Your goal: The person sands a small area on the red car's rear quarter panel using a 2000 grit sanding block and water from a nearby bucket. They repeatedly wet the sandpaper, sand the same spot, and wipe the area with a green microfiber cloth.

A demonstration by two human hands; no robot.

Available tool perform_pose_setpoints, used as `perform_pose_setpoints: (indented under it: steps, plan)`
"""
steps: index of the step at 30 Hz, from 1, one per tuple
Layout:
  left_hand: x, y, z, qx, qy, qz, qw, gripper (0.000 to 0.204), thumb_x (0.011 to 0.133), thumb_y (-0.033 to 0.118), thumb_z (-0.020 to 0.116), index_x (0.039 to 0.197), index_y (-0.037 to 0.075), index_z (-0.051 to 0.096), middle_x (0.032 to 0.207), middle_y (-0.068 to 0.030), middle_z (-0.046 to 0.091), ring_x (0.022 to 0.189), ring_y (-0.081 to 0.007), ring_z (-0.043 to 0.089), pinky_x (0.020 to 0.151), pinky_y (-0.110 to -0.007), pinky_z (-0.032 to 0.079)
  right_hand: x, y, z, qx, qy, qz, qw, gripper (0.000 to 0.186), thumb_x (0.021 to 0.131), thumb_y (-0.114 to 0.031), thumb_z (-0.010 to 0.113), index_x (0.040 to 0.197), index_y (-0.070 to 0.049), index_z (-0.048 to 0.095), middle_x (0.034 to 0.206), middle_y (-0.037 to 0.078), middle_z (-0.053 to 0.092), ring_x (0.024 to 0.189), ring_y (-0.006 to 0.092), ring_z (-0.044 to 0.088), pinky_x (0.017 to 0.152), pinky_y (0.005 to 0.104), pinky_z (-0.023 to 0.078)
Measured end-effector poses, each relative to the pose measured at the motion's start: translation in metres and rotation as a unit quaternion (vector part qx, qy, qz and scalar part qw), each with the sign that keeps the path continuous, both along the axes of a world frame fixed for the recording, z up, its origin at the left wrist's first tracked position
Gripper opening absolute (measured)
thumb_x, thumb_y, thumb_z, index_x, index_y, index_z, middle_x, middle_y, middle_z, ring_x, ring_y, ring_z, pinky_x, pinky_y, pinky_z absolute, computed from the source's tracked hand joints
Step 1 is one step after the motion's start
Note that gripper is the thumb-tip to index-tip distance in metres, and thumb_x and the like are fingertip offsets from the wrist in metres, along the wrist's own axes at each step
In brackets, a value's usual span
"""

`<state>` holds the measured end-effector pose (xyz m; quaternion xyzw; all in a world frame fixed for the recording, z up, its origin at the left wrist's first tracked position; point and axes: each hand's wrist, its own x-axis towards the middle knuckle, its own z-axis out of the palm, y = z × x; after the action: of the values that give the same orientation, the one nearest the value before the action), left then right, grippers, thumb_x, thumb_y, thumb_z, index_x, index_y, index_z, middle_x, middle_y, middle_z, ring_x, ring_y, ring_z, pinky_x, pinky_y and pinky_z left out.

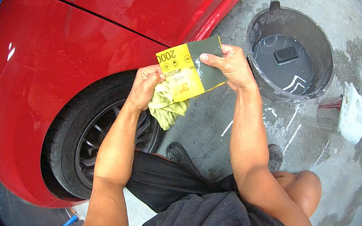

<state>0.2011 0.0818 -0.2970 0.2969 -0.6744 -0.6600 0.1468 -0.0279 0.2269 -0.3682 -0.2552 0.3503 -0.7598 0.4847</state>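
Observation:
My left hand (145, 85) is closed on a crumpled yellow-green cloth (166, 111) and the near left edge of a yellow paper sheet (176, 77) with a dark grey panel (204, 42). My right hand (231, 67) grips the sheet's right side, its thumb pressed on the grey panel and fingers behind. The cloth hangs below the sheet. Both hands are raised in front of a red car's front panel (49, 62) and its black tyre (64, 136).
At the upper right a dark bucket (321, 40) holds cloudy water with a black block (285, 54) in it. To its lower right stands a metal container (329, 113) with a pale cloth or pad (352, 114). My feet and knees are on the stained concrete floor (206, 130).

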Motion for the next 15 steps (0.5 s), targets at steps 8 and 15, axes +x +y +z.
perform_pose_setpoints:
  steps: [8, 15]
  plan:
    - [-0.005, 0.005, 0.002, -0.019, 0.016, 0.004, 1.000, 0.016, 0.093, 0.007, 0.058, 0.085, 0.002, 0.071, 0.087, -0.0016, 0.072, 0.075, -0.0078, 0.063, 0.071, -0.027, 0.051, -0.002, -0.003, -0.008, -0.020, -0.004, 0.017, 1.000, 0.027, 0.094, -0.015, 0.085, 0.114, 0.002, 0.078, 0.101, 0.008, 0.080, 0.086, 0.0126, 0.075, 0.077, 0.0306, 0.061]
    - [0.003, 0.000, 0.002, -0.040, -0.003, 0.000, 0.999, 0.015, 0.092, 0.007, 0.058, 0.084, 0.003, 0.069, 0.085, -0.0019, 0.071, 0.074, -0.0073, 0.061, 0.069, -0.027, 0.050, -0.005, 0.003, -0.001, 0.015, 0.066, 0.058, 0.996, 0.032, 0.100, -0.014, 0.078, 0.127, 0.004, 0.073, 0.112, 0.009, 0.079, 0.097, 0.0130, 0.073, 0.088, 0.0318, 0.060]
